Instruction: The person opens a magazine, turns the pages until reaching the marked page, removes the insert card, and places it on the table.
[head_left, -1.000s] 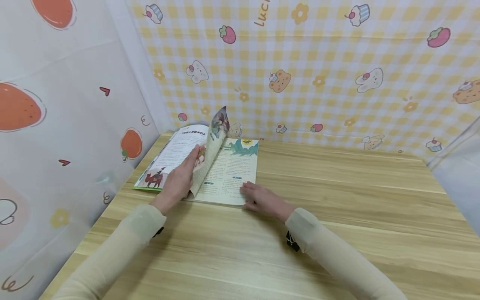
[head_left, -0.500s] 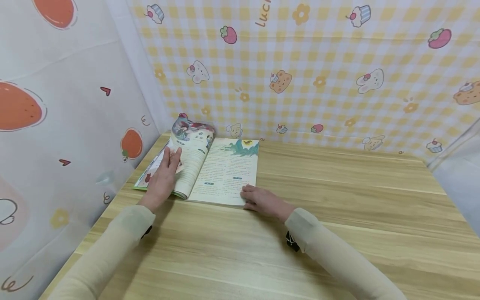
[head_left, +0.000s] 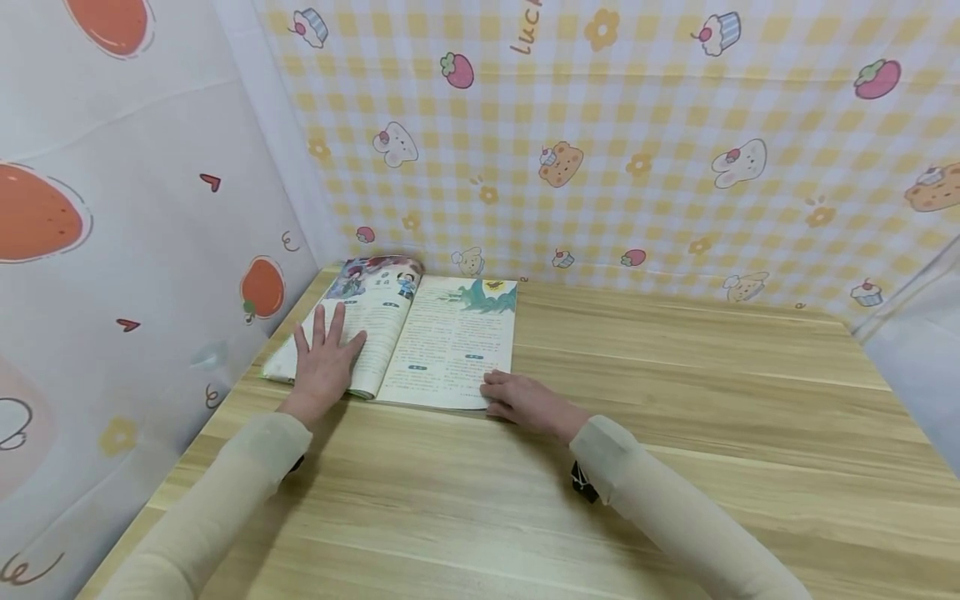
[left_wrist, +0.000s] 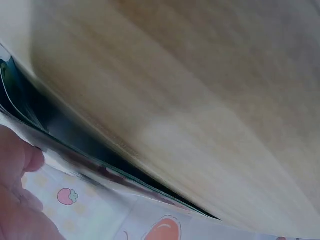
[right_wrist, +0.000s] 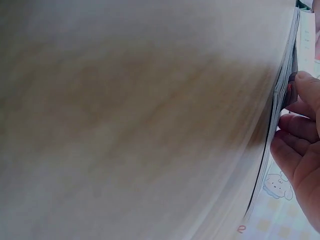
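Note:
An open magazine (head_left: 442,333) lies on the wooden table, its printed pages facing up. The left page (head_left: 378,321) bulges near the spine and carries a coloured picture along its top. My left hand (head_left: 322,371) rests flat on that page with its fingers spread. At the lower right corner of the right page (head_left: 453,383), my right hand (head_left: 534,404) rests with its fingertips over the edge. The right wrist view has the thumb and fingers of this hand right at the stack of page edges (right_wrist: 275,110). Seen from the left wrist, the cover's edge lifts slightly off the table.
The wooden table (head_left: 690,400) stretches to the right and in front of the magazine. A yellow checked cloth (head_left: 637,108) with cartoon prints hangs behind it. On the left hangs a white printed sheet (head_left: 172,275), close to the table's left edge.
A raised leaf has gone over to the left and now lies down on the left side. My left hand moved left with it and spread its fingers. The right hand stayed put.

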